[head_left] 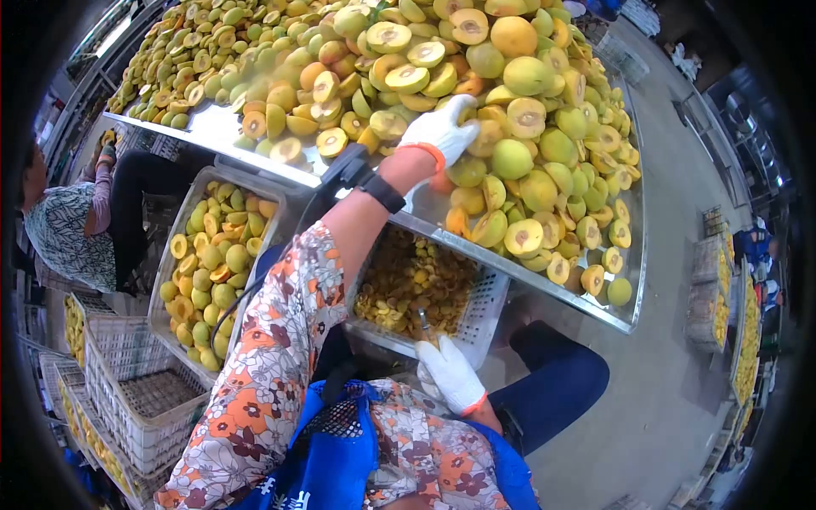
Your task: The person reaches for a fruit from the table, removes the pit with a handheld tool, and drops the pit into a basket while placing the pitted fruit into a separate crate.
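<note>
My left hand (444,133), in a white glove with an orange cuff, reaches into a heap of yellow-green peaches (527,161), many cut in half with the stone showing. Its fingers are apart and lie against the fruit; I see nothing firmly gripped. Lower down, my right hand (453,372), also gloved in white, is closed around a small metal-tipped hand tool (424,321). The tool points up over a white plastic crate (486,316), which holds brownish-yellow scraps (416,285). The heap rests on a metal table (544,289).
To the left stands a crate (270,234) full of peach halves, with stacked crates (127,382) beyond it. A co-worker (72,221) sits at the far left. More filled crates (710,280) stand on the concrete floor (637,399) at the right.
</note>
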### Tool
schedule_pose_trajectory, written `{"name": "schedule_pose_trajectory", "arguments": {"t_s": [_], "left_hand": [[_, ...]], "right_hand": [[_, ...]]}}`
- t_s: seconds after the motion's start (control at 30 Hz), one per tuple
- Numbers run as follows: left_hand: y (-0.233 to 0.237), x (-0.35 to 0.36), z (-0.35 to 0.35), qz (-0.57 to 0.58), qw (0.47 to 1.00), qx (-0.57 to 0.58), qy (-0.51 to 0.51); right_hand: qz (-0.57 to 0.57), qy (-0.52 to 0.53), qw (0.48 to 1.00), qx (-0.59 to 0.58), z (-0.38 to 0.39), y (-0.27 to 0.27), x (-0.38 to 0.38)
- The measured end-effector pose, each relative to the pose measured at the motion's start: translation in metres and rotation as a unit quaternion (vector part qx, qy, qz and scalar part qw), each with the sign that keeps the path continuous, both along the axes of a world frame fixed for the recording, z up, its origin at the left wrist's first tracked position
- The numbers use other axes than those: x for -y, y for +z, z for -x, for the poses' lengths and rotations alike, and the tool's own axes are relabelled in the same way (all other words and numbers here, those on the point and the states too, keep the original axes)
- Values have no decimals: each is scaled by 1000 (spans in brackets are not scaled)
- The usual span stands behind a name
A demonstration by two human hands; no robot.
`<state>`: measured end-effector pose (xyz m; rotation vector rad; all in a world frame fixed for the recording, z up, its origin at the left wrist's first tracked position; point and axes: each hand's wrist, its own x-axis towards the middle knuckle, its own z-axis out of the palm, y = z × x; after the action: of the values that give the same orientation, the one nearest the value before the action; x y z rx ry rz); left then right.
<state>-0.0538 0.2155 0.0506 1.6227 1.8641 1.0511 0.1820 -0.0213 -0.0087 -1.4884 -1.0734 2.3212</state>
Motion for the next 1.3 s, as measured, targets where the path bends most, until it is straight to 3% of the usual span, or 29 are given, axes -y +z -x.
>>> {"name": "schedule_pose_trajectory", "arguments": {"t_s": [0.13, 0.2, 0.23, 0.27, 0.33, 0.4, 0.47, 0.5, 0.57, 0.6, 0.67, 0.7, 0.73, 0.8, 0.83, 0.9, 0.93, 1.0, 1.03, 1.07, 1.17, 1.2, 1.27, 1.3], "left_hand": [[-4, 33, 11, -13, 998, 50, -46], [10, 68, 11, 67, 986, 150, 7], [7, 83, 13, 23, 977, 211, -6], [6, 101, 11, -2, 969, 246, -9], [9, 139, 8, 35, 946, 320, -42], [1, 170, 0, 64, 906, 417, -26], [0, 195, -8, 106, 887, 448, -24], [-18, 199, -15, 63, 888, 454, -41], [-29, 211, -24, 36, 910, 409, -61], [-28, 215, -28, 38, 909, 411, -60], [-27, 219, -37, 40, 850, 525, -22], [-30, 219, -42, 6, 847, 531, -14], [-33, 221, -42, 4, 847, 532, -14], [-36, 223, -41, -16, 887, 460, -32], [-38, 225, -42, -18, 887, 460, -35], [-38, 228, -47, -71, 958, 279, 3], [-27, 232, -53, 0, 920, 390, 30], [-26, 236, -60, -38, 936, 345, 53], [-22, 236, -62, -37, 941, 331, 59], [-19, 238, -64, -33, 946, 316, 68], [-21, 235, -52, 7, 960, 281, -2], [-24, 232, -45, 35, 957, 285, -37], [-24, 228, -33, 70, 956, 275, -74], [-23, 226, -31, 110, 951, 267, -107]], "right_hand": [[-10, 7, 1000, 16, -9, -1, -2], [-68, 23, 997, 34, -9, 4, -7], [-123, 22, 990, 61, -8, 4, -8], [-252, 80, 963, 52, -16, -11, -8], [-348, 77, 931, 80, -14, -3, -12], [-377, 53, 923, 62, -8, 17, -19], [-313, -26, 948, 39, 6, 46, -22], [-307, -25, 950, 43, 11, 56, -22], [-503, 38, 860, 85, 20, 68, -22], [-501, 40, 860, 87, 20, 62, -22], [-703, 195, 670, 137, 16, 45, -22], [-701, 202, 665, 161, 18, 48, -19], [-701, 203, 664, 161, 19, 48, -17], [-633, 202, 726, 178, 20, 46, -13], [-635, 200, 725, 180, 20, 43, -11], [-675, 226, 679, 180, 17, 34, -11], [-701, 226, 653, 179, 17, 29, -10], [-715, 238, 639, 155, 12, 15, -8], [-692, 225, 668, 152, 18, 27, -8], [-524, 127, 835, 114, 24, 42, -5], [-518, 141, 835, 120, 18, 32, -2], [-568, 138, 805, 101, 20, 30, 1], [-471, 106, 869, 107, 20, 30, 2], [-473, 104, 868, 107, 19, 29, -1]]}}
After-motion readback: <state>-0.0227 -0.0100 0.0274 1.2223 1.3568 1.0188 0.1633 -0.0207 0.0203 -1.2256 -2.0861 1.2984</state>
